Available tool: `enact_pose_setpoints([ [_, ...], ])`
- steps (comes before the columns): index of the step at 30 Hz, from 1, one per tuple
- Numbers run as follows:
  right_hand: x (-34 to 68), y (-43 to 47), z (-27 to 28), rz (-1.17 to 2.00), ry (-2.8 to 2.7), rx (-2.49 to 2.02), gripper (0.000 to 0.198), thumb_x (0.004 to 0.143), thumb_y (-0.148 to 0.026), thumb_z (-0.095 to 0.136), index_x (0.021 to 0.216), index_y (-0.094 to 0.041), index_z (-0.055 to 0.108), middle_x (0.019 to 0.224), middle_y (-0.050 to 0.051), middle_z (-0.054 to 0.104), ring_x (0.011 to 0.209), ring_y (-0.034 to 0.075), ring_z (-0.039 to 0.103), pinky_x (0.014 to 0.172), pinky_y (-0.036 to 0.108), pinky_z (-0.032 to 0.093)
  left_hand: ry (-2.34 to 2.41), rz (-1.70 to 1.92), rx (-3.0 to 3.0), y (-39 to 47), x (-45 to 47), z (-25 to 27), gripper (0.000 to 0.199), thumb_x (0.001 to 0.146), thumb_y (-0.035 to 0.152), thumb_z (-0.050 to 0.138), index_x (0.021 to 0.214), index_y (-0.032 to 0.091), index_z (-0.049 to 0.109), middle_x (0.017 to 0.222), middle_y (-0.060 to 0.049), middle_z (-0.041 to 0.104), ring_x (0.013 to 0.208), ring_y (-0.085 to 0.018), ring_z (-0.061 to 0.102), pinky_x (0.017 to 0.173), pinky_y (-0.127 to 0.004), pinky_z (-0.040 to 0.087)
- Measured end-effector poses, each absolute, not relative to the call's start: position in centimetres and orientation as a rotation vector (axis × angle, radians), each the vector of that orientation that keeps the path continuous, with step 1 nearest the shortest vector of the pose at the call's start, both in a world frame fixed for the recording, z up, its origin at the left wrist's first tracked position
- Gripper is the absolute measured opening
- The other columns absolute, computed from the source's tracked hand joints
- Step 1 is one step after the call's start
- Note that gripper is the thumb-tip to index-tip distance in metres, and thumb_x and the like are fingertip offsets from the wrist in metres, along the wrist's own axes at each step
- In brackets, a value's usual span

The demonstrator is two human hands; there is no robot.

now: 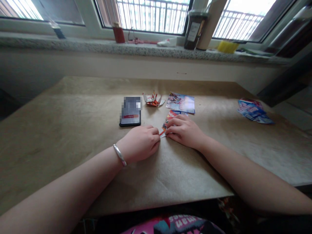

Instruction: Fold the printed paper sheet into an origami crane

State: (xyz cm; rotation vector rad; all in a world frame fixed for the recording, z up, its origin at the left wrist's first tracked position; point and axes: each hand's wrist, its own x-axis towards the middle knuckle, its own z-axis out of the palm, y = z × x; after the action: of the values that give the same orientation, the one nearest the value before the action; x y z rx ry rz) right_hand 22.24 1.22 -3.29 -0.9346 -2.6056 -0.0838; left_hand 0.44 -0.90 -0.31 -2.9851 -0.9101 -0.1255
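A folded sheet of colourful printed paper [170,117] with a white edge lies on the table between my hands. My left hand [142,142], with a silver bangle at its wrist, is closed, its fingertips pinching the paper's near left corner. Bent fingers of my right hand [184,130] press on the paper from the right and hide much of it. Just behind stand a folded paper crane [154,99] in red and white and a flat printed paper sheet [181,102]. To the left of the crane lies a phone [131,112] with its screen lit and partly blurred out.
Several blue and red printed sheets [254,111] lie in a pile on the right of the tan table [80,130]. Behind it, the stone windowsill [85,45] holds a red container [118,33], a dark jar [193,31] and a yellow item [227,47].
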Motion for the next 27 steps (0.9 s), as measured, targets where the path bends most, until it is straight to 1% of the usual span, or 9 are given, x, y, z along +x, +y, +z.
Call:
enact_pose_setpoints([
  [2, 22.2, 1.2, -3.3, -0.088, -2.626, -0.925, 0.023, 0.090, -0.033, 0.048, 0.091, -0.027, 0.070, 0.098, 0.003, 0.067, 0.098, 0.021, 0.053, 0.087, 0.035, 0.038, -0.918, -0.135, -2.991, -1.0, 0.4, -0.3, 0.026, 0.089, 0.023, 0.044, 0.086, 0.015, 0.069, 0.087, -0.009, 0.065, 0.085, -0.020, 0.060, 0.080, -0.036, 0.052],
  [4, 22.3, 1.2, -3.3, -0.085, -2.635, -0.899, 0.023, 0.090, -0.029, 0.049, 0.091, -0.026, 0.071, 0.095, 0.004, 0.067, 0.093, 0.020, 0.055, 0.085, 0.034, 0.040, -0.868, -0.198, -3.008, -0.9, 0.1, -0.4, 0.024, 0.089, 0.021, 0.045, 0.091, 0.015, 0.068, 0.094, -0.009, 0.066, 0.092, -0.020, 0.060, 0.085, -0.036, 0.051],
  [7, 22.5, 1.3, -3.5, -0.068, -2.614, -0.861, 0.021, 0.087, -0.023, 0.050, 0.091, -0.025, 0.071, 0.094, 0.003, 0.068, 0.090, 0.019, 0.056, 0.082, 0.033, 0.042, -0.770, -0.317, -3.021, -0.3, -0.4, -1.0, 0.028, 0.087, 0.019, 0.047, 0.109, 0.014, 0.062, 0.121, -0.009, 0.060, 0.117, -0.023, 0.050, 0.101, -0.037, 0.043],
  [9, 22.7, 1.4, -3.6, -0.048, -2.607, -0.865, 0.021, 0.085, -0.021, 0.051, 0.091, -0.025, 0.071, 0.094, 0.002, 0.069, 0.089, 0.019, 0.057, 0.081, 0.032, 0.043, -0.733, -0.283, -3.075, 0.2, -0.7, -1.4, 0.030, 0.085, 0.020, 0.049, 0.113, 0.014, 0.059, 0.129, -0.008, 0.055, 0.128, -0.025, 0.041, 0.107, -0.039, 0.038],
  [12, 23.0, 1.4, -3.5, -0.023, -2.620, -0.909, 0.020, 0.084, -0.019, 0.052, 0.091, -0.025, 0.070, 0.094, 0.001, 0.070, 0.088, 0.018, 0.059, 0.079, 0.031, 0.044, -0.778, -0.226, -3.163, 0.6, -0.9, -1.6, 0.033, 0.084, 0.023, 0.052, 0.116, 0.013, 0.055, 0.129, -0.009, 0.055, 0.128, -0.022, 0.043, 0.106, -0.036, 0.039],
  [15, 23.2, 1.4, -3.4, -0.025, -2.631, -0.917, 0.020, 0.085, -0.019, 0.051, 0.091, -0.024, 0.070, 0.096, 0.002, 0.070, 0.089, 0.017, 0.060, 0.080, 0.030, 0.045, -0.799, -0.159, -3.179, 0.4, -0.8, -1.4, 0.033, 0.086, 0.028, 0.052, 0.116, 0.015, 0.055, 0.130, -0.008, 0.054, 0.133, -0.023, 0.036, 0.109, -0.036, 0.034],
  [20, 22.9, 1.5, -3.6, -0.084, -2.615, -0.861, 0.021, 0.088, -0.019, 0.050, 0.090, -0.024, 0.070, 0.095, 0.003, 0.071, 0.092, 0.017, 0.062, 0.084, 0.032, 0.045, -0.889, -0.062, -3.145, -0.7, -0.6, -0.5, 0.050, 0.086, 0.040, 0.053, 0.128, 0.014, 0.048, 0.137, -0.011, 0.047, 0.134, -0.026, 0.034, 0.110, -0.039, 0.032],
  [23, 22.7, 1.6, -3.7, -0.082, -2.609, -0.845, 0.021, 0.087, -0.018, 0.050, 0.091, -0.024, 0.070, 0.096, 0.003, 0.071, 0.092, 0.017, 0.062, 0.087, 0.032, 0.045, -0.904, -0.047, -3.139, -1.1, -0.5, -0.2, 0.043, 0.086, 0.039, 0.052, 0.122, 0.015, 0.053, 0.130, -0.010, 0.054, 0.129, -0.026, 0.041, 0.108, -0.038, 0.035],
  [27, 22.7, 1.6, -3.7, -0.055, -2.620, -0.838, 0.021, 0.086, -0.017, 0.050, 0.092, -0.024, 0.069, 0.099, 0.002, 0.070, 0.092, 0.016, 0.062, 0.088, 0.031, 0.046, -0.909, -0.074, -3.144, -0.8, -0.3, -0.5, 0.035, 0.086, 0.032, 0.054, 0.116, 0.015, 0.056, 0.125, -0.011, 0.055, 0.116, -0.025, 0.052, 0.100, -0.037, 0.042],
])
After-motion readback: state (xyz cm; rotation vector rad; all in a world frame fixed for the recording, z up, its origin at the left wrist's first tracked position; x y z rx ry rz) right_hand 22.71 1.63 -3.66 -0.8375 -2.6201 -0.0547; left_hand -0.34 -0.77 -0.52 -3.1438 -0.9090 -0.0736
